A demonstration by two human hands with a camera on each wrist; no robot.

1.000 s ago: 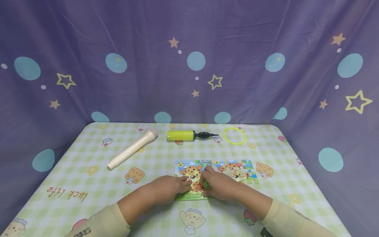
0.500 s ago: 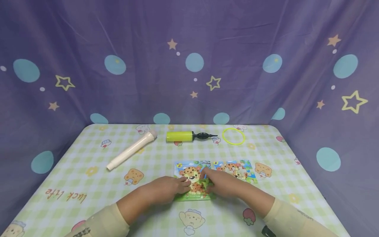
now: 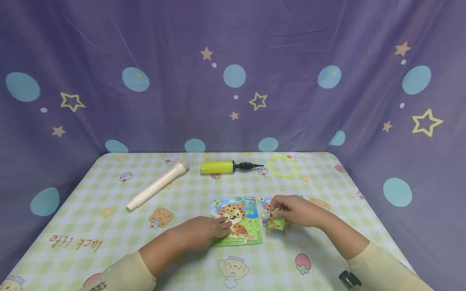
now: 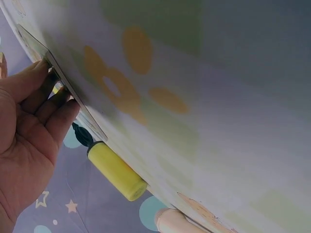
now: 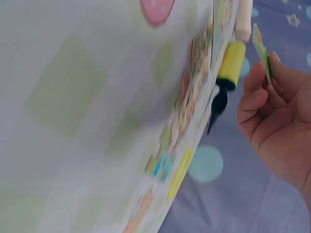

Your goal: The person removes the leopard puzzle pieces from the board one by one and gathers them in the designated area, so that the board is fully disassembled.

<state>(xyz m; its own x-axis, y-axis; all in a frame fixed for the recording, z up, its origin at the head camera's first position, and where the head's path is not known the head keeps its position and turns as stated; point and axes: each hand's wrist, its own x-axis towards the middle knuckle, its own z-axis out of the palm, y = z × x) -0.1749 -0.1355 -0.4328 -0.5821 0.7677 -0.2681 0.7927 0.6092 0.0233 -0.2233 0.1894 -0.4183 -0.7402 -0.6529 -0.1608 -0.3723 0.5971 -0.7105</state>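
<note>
A leopard jigsaw board point(image 3: 238, 221) lies flat in the middle of the table. My left hand point(image 3: 214, 227) rests on its left edge with straight fingers point(image 4: 46, 99) against the board's rim point(image 4: 73, 94). To the right, my right hand point(image 3: 291, 210) pinches a green puzzle piece point(image 3: 277, 214) lifted a little above the loose puzzle pieces point(image 3: 265, 204) beside the board. The right wrist view shows the piece point(image 5: 261, 48) held edge-on between thumb and fingers.
At the back of the checked tablecloth point(image 3: 109, 226) lie a cream tube point(image 3: 157, 185), a yellow hand pump point(image 3: 227, 167) with a black nozzle, and a yellow ring point(image 3: 283, 166). Purple star-patterned cloth walls in the table on three sides.
My right hand left the leopard board, moved right to the loose pieces and picked up a green piece. The left hand stayed on the board's left edge.
</note>
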